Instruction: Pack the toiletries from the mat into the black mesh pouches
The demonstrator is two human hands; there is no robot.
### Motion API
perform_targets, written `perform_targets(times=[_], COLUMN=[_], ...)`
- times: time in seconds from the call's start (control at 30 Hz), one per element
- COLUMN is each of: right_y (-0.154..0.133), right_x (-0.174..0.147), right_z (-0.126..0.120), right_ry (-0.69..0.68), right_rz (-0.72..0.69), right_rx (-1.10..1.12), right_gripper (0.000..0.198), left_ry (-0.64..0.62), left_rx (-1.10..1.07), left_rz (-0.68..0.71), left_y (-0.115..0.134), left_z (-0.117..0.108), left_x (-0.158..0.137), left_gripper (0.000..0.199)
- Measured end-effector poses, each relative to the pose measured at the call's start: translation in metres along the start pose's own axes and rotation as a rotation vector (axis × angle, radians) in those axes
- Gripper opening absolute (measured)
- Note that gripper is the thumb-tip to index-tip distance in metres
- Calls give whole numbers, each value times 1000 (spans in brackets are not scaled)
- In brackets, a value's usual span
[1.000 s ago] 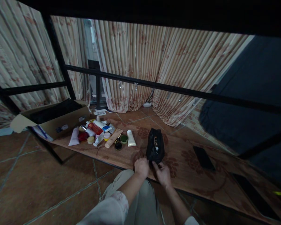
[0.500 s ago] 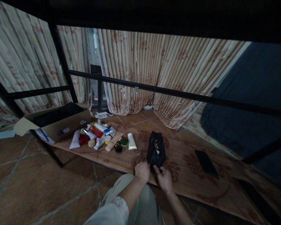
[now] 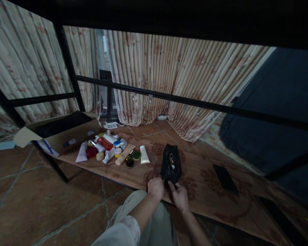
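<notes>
A small black pouch (image 3: 171, 174) stands on the brown patterned bench cover, its top unzipped and a few small items glinting inside. My left hand (image 3: 156, 187) is closed at the pouch's near left corner, fingertips pinching its edge. On the near right corner, my right hand (image 3: 179, 194) grips with thumb and fingers. To the left of the pouch lies a cream tube (image 3: 144, 155). Beside that are a green-lidded jar (image 3: 136, 155), a small black jar (image 3: 129, 163) and a beige tube (image 3: 125, 154).
A heap of cosmetics with a red bottle (image 3: 105, 143) lies farther left, by an open cardboard box (image 3: 74, 137) holding something black. A black phone (image 3: 225, 178) rests to the right. A black metal rail (image 3: 174, 98) runs behind the bench, before striped curtains (image 3: 154, 61).
Almost nothing differs. Both hands stay at the near corners of the pouch, and the view has shifted very slightly.
</notes>
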State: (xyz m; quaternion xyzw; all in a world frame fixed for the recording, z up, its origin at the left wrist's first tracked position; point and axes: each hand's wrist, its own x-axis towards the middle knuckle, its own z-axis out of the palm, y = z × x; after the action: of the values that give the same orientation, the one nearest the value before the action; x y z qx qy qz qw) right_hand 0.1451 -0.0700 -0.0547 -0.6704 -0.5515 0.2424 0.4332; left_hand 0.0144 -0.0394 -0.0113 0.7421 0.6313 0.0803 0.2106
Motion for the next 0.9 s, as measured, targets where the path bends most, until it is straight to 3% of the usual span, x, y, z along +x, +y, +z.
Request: perform_targets(times=[0.4, 0.9], right_y=[-2, -1], right_x=[-1, -3], right_z=[-1, -1], right_ry=[-8, 26], right_rz=[-9, 33], right_rx=[-2, -12], right_gripper=[46, 55], left_ry=[33, -3], left_rx=[-16, -15], left_rz=[19, 5], left_y=[0, 0], left_z=[2, 1], left_x=[-1, -1], left_gripper=[28, 30])
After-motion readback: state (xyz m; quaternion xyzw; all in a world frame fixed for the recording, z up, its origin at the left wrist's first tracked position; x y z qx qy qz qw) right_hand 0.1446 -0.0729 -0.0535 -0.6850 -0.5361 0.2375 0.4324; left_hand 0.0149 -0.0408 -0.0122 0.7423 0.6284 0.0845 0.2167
